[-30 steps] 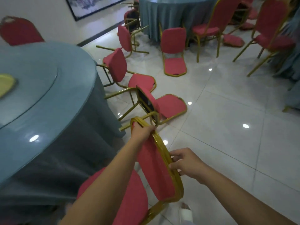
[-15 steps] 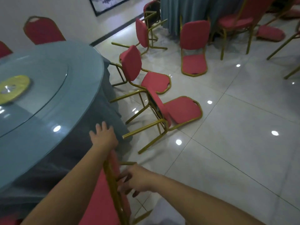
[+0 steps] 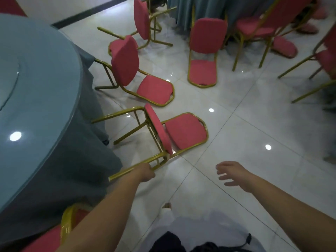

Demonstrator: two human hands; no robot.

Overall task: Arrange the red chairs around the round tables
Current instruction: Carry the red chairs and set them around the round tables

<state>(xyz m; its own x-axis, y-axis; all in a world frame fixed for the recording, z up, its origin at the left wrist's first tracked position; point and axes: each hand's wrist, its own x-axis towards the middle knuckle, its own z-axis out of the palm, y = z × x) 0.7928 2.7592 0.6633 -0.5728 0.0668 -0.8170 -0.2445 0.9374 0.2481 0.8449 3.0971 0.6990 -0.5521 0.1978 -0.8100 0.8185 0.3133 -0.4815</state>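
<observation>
Two hands are out in front, and only one is busy. The left hand [image 3: 145, 172] has its fingers curled tight round a gold leg [image 3: 125, 174] of the nearest red chair [image 3: 185, 131], gripping it close to the seat end. The right hand [image 3: 234, 174] hangs over the white floor tiles [image 3: 254, 110] with its fingers spread wide, holding nothing and clear of the chair.

That chair is down on its back: the backrest lies flat on the tiles, the seat stands on edge, and the legs point at the round table [image 3: 45, 91] on the left, reaching its blue cloth [image 3: 87, 160]. Just behind it a second toppled chair [image 3: 125, 64] lies the same way, legs toward the cloth. Further out a third chair [image 3: 205, 51] is on its back near the far table [image 3: 200, 10], with more red chairs scattered around that one, some upright. Down at the bottom left, under the left forearm, an upright chair back [image 3: 66, 228] sits just beside the near table.
</observation>
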